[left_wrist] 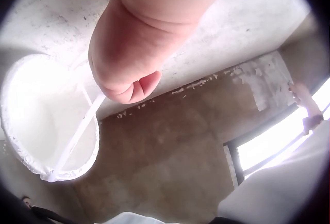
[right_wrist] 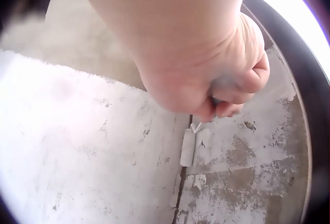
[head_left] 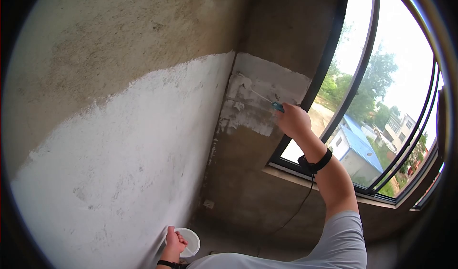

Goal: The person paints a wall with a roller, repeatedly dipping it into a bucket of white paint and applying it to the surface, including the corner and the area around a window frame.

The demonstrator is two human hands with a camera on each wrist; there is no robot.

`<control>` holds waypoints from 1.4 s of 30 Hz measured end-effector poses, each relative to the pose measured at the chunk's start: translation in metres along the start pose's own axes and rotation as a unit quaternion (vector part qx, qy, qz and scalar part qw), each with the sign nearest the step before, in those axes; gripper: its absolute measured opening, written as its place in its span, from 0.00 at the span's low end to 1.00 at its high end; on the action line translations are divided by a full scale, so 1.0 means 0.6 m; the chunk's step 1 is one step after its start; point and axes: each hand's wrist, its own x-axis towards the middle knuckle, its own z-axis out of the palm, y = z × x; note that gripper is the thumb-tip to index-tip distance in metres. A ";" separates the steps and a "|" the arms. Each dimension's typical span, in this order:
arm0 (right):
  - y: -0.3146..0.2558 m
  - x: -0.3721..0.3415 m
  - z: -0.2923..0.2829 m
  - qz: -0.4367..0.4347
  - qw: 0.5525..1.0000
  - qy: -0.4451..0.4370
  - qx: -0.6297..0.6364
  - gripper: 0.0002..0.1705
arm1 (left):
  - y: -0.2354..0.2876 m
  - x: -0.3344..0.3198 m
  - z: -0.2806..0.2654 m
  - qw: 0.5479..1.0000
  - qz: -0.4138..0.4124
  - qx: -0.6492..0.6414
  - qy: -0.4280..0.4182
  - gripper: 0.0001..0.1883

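My right hand (head_left: 294, 120) grips the blue handle (head_left: 277, 106) of a small paint roller, its thin rod reaching up and left. In the right wrist view the white roller head (right_wrist: 188, 148) lies along the inner corner, over the narrow wall beside the window. Patchy white paint (head_left: 253, 118) covers part of that narrow wall, with grey showing through. Low down, my left hand (head_left: 175, 243) holds a white bucket by its bail handle (left_wrist: 77, 136), fingers curled round it. The bucket's rim (left_wrist: 6, 97) is crusted with white, and its inside looks white too.
The left wall has a broad white painted area (head_left: 143, 140) below bare brownish plaster (head_left: 95, 45). A dark-framed window (head_left: 360, 80) stands close by my right arm. From the right wrist strap (head_left: 317, 163) a cable (head_left: 301, 204) hangs down. A small wall box (head_left: 208, 203) sits near the corner.
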 end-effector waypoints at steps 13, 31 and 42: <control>0.090 -0.042 -0.019 -0.008 0.998 0.057 0.017 0.15 | -0.002 0.011 0.004 1.000 -0.005 0.005 0.007 0.21; 0.019 0.015 -0.023 0.001 0.999 0.046 0.013 0.18 | -0.006 0.003 0.002 1.000 0.003 -0.007 -0.005 0.20; 0.172 -0.106 -0.039 0.069 0.996 0.056 0.000 0.12 | -0.012 -0.008 0.008 1.000 -0.001 0.002 0.004 0.20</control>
